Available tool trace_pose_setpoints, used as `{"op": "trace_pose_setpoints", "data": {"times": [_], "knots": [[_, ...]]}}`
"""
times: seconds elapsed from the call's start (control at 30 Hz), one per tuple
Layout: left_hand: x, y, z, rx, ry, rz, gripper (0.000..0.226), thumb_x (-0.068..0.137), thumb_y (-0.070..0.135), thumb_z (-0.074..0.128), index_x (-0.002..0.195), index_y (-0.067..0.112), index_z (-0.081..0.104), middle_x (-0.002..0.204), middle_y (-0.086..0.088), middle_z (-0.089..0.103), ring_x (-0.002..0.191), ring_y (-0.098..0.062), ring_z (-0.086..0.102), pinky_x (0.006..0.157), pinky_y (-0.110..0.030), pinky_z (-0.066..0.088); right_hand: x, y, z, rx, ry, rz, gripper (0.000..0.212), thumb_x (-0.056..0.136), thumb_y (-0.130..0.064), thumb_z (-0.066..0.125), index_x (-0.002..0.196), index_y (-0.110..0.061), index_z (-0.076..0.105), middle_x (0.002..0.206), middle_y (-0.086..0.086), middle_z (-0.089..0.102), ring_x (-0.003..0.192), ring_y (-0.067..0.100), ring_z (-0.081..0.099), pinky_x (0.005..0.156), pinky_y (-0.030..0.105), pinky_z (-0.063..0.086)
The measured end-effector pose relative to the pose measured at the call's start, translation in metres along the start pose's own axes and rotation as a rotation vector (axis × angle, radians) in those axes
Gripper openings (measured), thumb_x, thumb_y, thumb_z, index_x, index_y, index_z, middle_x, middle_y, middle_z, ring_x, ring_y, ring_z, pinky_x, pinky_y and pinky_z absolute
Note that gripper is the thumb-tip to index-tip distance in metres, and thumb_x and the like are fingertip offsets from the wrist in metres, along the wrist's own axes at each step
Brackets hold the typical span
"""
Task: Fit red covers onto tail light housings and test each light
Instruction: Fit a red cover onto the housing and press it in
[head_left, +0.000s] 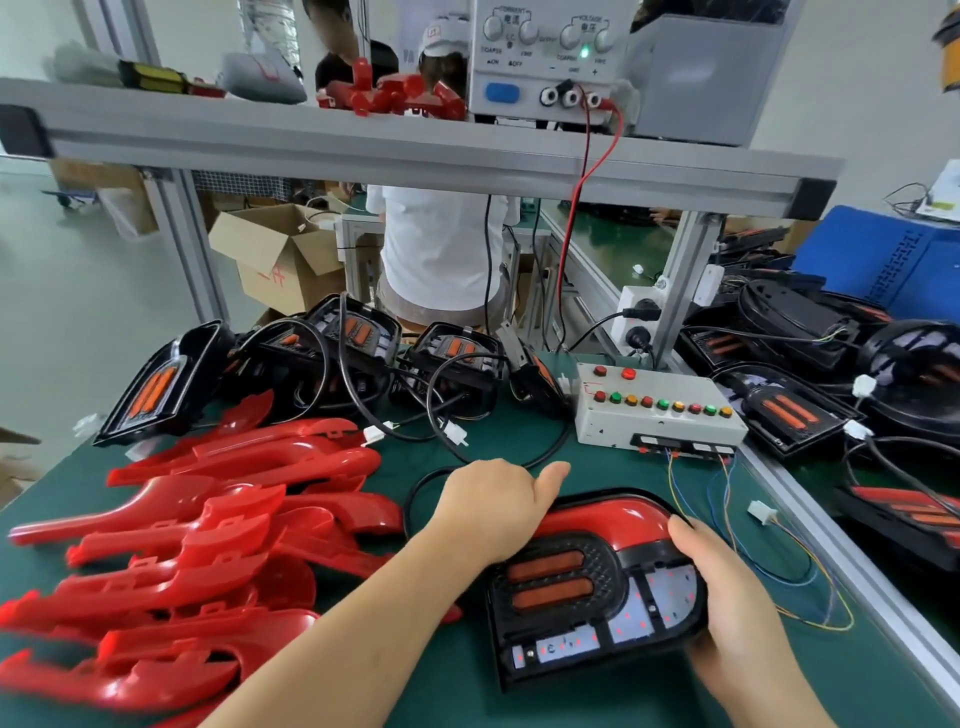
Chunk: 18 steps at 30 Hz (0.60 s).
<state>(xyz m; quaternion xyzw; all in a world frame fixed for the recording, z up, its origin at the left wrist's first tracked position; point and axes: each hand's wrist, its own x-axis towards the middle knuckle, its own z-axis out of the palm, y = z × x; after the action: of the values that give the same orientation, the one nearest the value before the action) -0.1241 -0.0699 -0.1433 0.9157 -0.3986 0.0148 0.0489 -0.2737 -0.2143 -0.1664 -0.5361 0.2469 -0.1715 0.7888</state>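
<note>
– Green matting covers the counter (509, 426) at an assembly station, with other people working behind the frame. Where is the piece in hand?

– Near the front edge, flat on the matting: one tail light housing (566, 587), lens side up, with a red cover (623, 514) arched along its far rim. It looks seated or close to it, so I judge this to be the pressing-home step, before any test.

– How do the hands hold it?

– The left hand (493, 504) lies over the far left corner, fingers bent down across the edge and thumb stretched along the cover. The right hand (727, 587) clamps the right side, thumb on top at the cover's end, the other fingers wrapped round the rim. Both forearms reach in from below. Gripping opposite sides probably steadies the housing while the cover is squeezed on.

– And around it?

– A heap of loose red covers (208, 530) lies to the left, within reach. Bare housings (358, 338) with cables wait at the back. A button test box (660, 410) stands just beyond, and its white connector (761, 512) lies loose beside the right hand.
</note>
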Motion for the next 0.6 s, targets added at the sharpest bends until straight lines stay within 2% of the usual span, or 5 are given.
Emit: {"op": "trace_pose_setpoints", "data": {"times": [0.1,0.2,0.33,0.43,0.6], "knots": [[0.000,0.002,0.000,0.038,-0.009,-0.024,0.049,0.103,0.031,0.017,0.127,0.009,0.053,0.060,-0.003,0.036,0.052,-0.023,0.032,0.046,-0.031,0.016,0.001,-0.001,-0.001,0.025,-0.004,0.021,0.030,0.086,-0.027,0.058,0.104,-0.007,0.072,0.106,0.021,0.072,0.090,0.038,0.071,0.082,0.049,0.053],[0.000,0.003,-0.002,0.050,-0.020,-0.019,0.045,0.102,0.025,0.021,0.137,0.012,0.046,0.063,-0.003,0.034,0.055,-0.024,0.034,0.045,-0.030,0.016,-0.001,-0.004,-0.001,0.030,-0.009,0.047,0.037,0.086,-0.031,0.058,0.114,-0.007,0.067,0.109,0.019,0.071,0.093,0.037,0.071,0.087,0.051,0.051],[-0.001,0.004,-0.014,-0.050,-0.023,-0.008,0.041,0.104,0.026,0.028,0.144,0.035,0.032,0.072,-0.004,0.046,0.071,-0.029,0.052,0.053,-0.035,0.040,-0.004,-0.006,-0.002,0.057,-0.032,0.122,0.046,0.085,-0.037,0.058,0.120,-0.007,0.066,0.114,0.020,0.070,0.102,0.041,0.067,0.097,0.058,0.046],[-0.009,-0.015,-0.038,-0.210,-0.023,-0.031,0.040,0.104,0.040,0.028,0.123,0.021,0.057,0.104,-0.007,0.063,0.101,-0.028,0.059,0.086,-0.040,0.050,-0.005,-0.005,-0.007,0.079,-0.041,0.167,0.046,0.091,-0.039,0.054,0.118,-0.004,0.068,0.113,0.022,0.070,0.098,0.042,0.069,0.085,0.053,0.053],[-0.046,-0.079,-0.078,-0.305,-0.236,-0.084,0.021,0.086,0.039,0.064,0.087,0.019,0.068,0.085,0.009,0.068,0.081,-0.010,0.063,0.073,-0.024,0.051,-0.003,0.000,-0.010,0.167,-0.011,0.157,0.039,0.094,-0.039,0.049,0.102,-0.011,0.076,0.114,0.015,0.071,0.095,0.032,0.072,0.065,0.044,0.061]]}}
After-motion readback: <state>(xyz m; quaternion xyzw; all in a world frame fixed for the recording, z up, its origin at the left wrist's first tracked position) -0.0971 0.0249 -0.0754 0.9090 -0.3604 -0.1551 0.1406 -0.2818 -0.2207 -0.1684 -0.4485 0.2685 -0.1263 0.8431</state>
